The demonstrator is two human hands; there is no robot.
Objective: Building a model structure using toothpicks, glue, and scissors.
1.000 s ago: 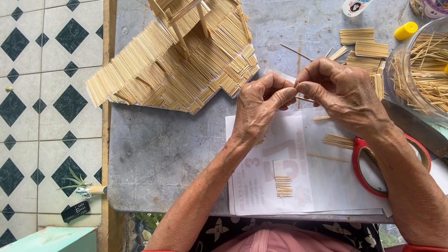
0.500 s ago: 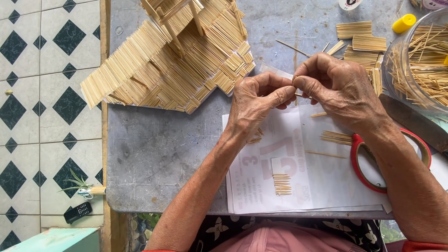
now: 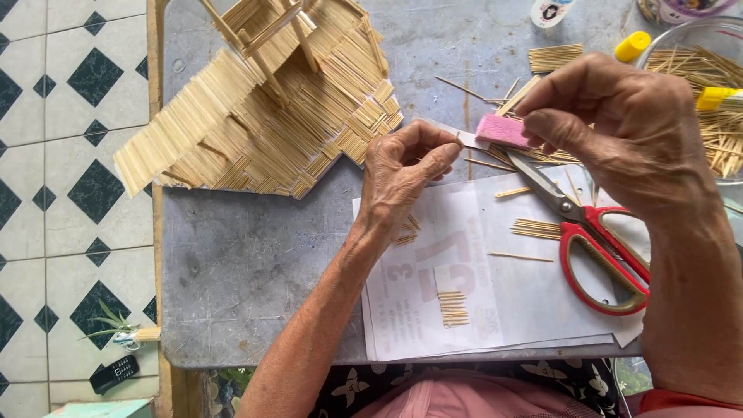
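Hands apart: right hand (image 3: pixel 627 131) pinches a pink block (image 3: pixel 503 131); left hand (image 3: pixel 406 166) pinches a thin stick (image 3: pixel 458 139).

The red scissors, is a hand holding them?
No, the red scissors lie on the white paper with no fingers in their handles, while the right hand above pinches a pink block.

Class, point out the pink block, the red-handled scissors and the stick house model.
pink block (image 3: pixel 503 131), head view, middle of its top face.
red-handled scissors (image 3: pixel 602 254), head view, on the red handle loop.
stick house model (image 3: pixel 255 116), head view, on its sloping roof.
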